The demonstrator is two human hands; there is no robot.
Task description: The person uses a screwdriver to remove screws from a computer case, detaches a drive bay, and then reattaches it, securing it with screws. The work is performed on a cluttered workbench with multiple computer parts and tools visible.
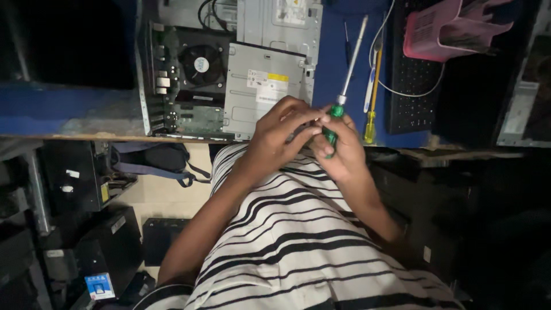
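Both hands meet near the desk edge: right hand [342, 150] grips one green-handled screwdriver [346, 78], left hand [281, 133] pinching its collar. A second, yellow screwdriver [372, 109] lies right.

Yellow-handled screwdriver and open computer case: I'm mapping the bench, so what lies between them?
In the head view, the green-handled screwdriver held in the hands, over bare blue bench, lies between the yellow-handled screwdriver and computer case.

A blue worktop [69, 109] carries an open computer case [229, 69], a black keyboard [410, 86], a pink basket [445, 31] and a yellow-handled screwdriver [372, 109].
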